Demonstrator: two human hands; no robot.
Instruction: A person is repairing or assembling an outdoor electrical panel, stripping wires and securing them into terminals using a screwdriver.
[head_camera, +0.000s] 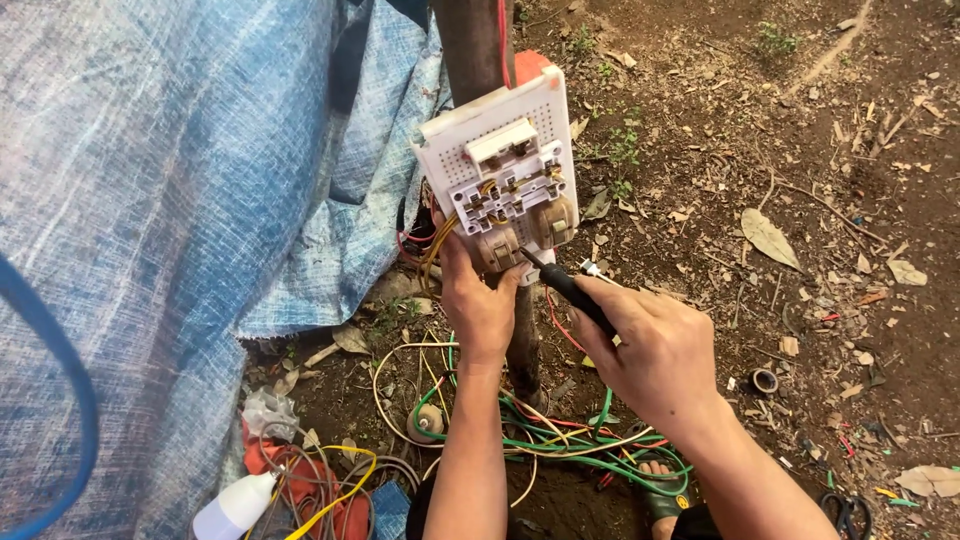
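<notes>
A white switchboard panel (497, 160) hangs tilted against a dark post (470, 40), its back side with switch modules and yellow wires facing me. My left hand (478, 300) grips the panel's lower edge from below. My right hand (655, 350) holds a black-handled screwdriver (570, 290), whose tip touches the lower row of the panel's fittings. A red wire (502, 30) runs down the post to the panel.
A blue woven tarpaulin (180, 200) covers the left side. Green, red, yellow and white wires (540, 440) lie tangled on the dirt below. A white bottle (235, 508) and orange cloth (290, 475) sit lower left. Dry leaves (768, 238) and a small ring (764, 381) lie on the soil at right.
</notes>
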